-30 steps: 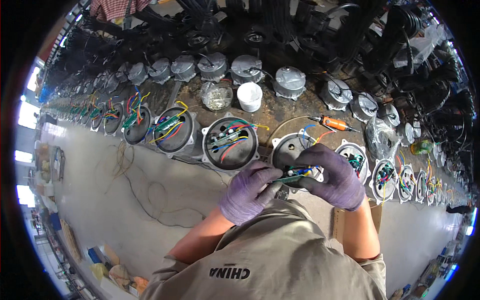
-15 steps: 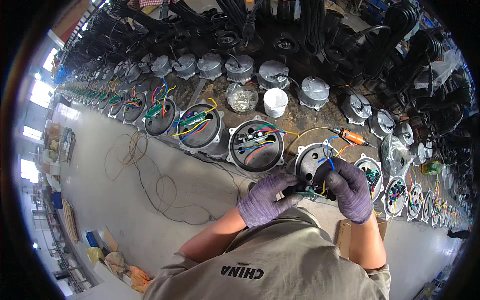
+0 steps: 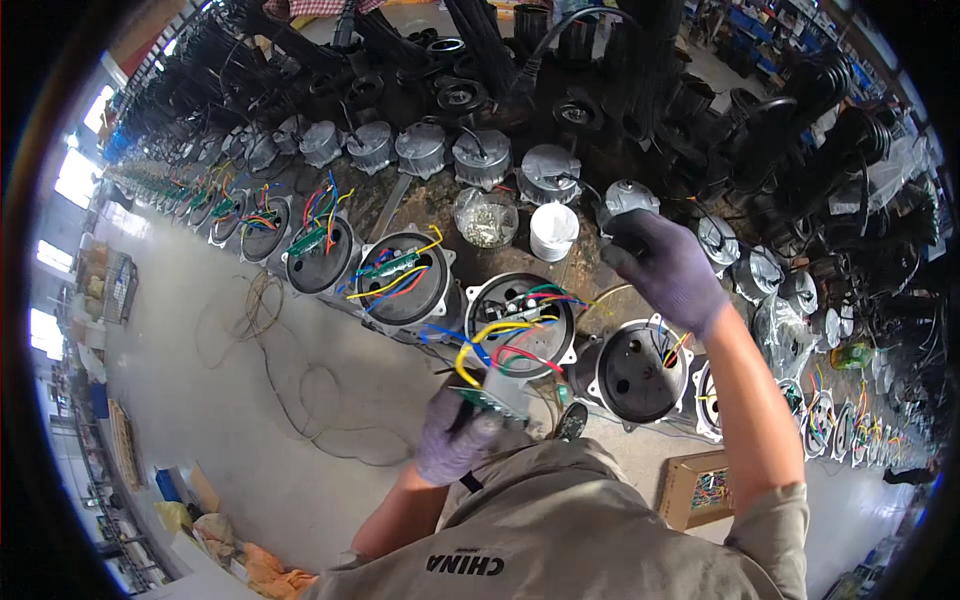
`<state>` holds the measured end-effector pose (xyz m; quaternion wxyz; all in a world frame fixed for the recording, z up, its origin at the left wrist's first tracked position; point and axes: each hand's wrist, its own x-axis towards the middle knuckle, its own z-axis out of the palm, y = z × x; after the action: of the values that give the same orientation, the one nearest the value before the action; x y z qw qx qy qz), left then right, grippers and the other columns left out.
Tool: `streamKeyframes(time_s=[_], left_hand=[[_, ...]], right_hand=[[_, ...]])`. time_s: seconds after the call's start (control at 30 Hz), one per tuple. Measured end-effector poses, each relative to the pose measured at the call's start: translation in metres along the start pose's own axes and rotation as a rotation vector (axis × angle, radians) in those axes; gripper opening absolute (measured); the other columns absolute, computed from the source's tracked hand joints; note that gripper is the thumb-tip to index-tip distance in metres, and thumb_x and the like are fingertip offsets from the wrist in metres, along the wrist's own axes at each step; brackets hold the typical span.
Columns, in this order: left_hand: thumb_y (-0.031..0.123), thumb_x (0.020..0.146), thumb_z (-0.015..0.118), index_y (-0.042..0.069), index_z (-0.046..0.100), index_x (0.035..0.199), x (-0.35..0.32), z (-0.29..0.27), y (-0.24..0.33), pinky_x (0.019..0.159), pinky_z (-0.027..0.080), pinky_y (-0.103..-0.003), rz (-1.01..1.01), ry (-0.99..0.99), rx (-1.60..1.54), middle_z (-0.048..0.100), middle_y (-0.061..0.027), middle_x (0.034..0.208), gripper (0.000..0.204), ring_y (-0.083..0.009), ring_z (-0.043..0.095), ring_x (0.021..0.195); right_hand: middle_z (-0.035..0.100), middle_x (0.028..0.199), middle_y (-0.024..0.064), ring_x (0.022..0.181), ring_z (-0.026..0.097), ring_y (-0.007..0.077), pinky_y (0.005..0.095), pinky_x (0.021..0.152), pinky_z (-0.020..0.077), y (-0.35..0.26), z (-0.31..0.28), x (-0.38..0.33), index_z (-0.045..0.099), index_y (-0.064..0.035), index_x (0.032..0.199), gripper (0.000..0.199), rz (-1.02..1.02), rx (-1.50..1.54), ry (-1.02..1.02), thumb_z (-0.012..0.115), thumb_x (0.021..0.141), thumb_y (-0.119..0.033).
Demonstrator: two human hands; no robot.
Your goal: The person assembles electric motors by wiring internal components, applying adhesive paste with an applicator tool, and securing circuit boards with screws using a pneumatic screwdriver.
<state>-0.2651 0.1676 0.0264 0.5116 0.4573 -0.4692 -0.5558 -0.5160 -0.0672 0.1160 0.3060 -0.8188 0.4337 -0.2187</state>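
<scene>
My left hand [image 3: 455, 435], in a grey-purple glove with dark fingertips, grips a green circuit board [image 3: 480, 400]. Yellow, blue, red and green wires fan up from the board, and a grey metal plate stands on it. My right hand [image 3: 668, 268], gloved alike, is raised over the bench beside a silver cap; its fingers are bent with the thumb a little apart, and I see nothing between them. Below it sits a round grey motor housing [image 3: 640, 372] with wires coming up inside. Left of that, another housing [image 3: 572, 340] holds a board and coloured wires.
A white tub [image 3: 554, 232] and a clear bag of small metal screws [image 3: 486, 220] stand on the bench [image 3: 400, 210]. Rows of wired housings and silver caps [image 3: 480, 160] run left and right. Black cables are bundled behind. A carton [image 3: 690, 490] lies on the floor.
My right hand has left the housing and moved up over the bench. My left hand has drawn the circuit board back and left, clear of the housing. The orange screwdriver is now out of sight.
</scene>
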Motion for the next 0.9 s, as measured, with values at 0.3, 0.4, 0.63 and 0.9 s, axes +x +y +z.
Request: streamKeyframes(time_s=[0.3,0.4,0.63,0.9], left_hand=[[0.047,0.090,0.079,0.004,0.052,0.134,-0.001,-0.036,-0.011,0.077,0.059,-0.037,0.068,0.454,-0.191,0.066,-0.0087,0.113,0.067,-0.0205,0.068,0.096],[0.055,0.088,0.080,0.002,0.056,0.127,-0.002,-0.040,0.008,0.080,0.056,-0.035,0.045,0.522,-0.214,0.068,-0.0092,0.109,0.070,-0.0190,0.068,0.095],[0.048,0.094,0.075,0.002,0.057,0.124,0.010,-0.050,0.004,0.078,0.054,-0.033,0.056,0.531,-0.181,0.066,-0.0077,0.106,0.058,-0.0167,0.064,0.092],[0.045,0.096,0.072,0.003,0.053,0.130,0.023,-0.044,-0.001,0.075,0.052,-0.032,0.093,0.490,0.003,0.062,-0.0077,0.106,0.058,-0.0163,0.062,0.091]], right_hand=[[0.073,0.111,0.0207,0.103,0.071,0.0408,0.0517,0.085,0.0564,0.122,0.092,0.102,0.069,-0.0068,0.112,0.027,-0.048,-0.779,-0.571,0.068,0.093,-0.024],[0.074,0.106,0.0205,0.099,0.071,0.0411,0.0537,0.083,0.0564,0.134,0.103,0.122,0.070,-0.0071,0.108,0.024,-0.089,-0.898,-0.567,0.066,0.093,-0.026],[0.076,0.095,0.0193,0.083,0.074,0.0365,0.0459,0.074,0.0567,0.123,0.082,0.134,0.076,-0.0091,0.108,0.024,0.125,-0.548,-0.174,0.064,0.095,-0.025],[0.073,0.086,0.0099,0.070,0.070,0.0185,0.0355,0.060,0.0583,0.171,0.068,0.119,0.073,-0.0026,0.109,0.021,0.576,0.385,-0.110,0.066,0.100,-0.020]])
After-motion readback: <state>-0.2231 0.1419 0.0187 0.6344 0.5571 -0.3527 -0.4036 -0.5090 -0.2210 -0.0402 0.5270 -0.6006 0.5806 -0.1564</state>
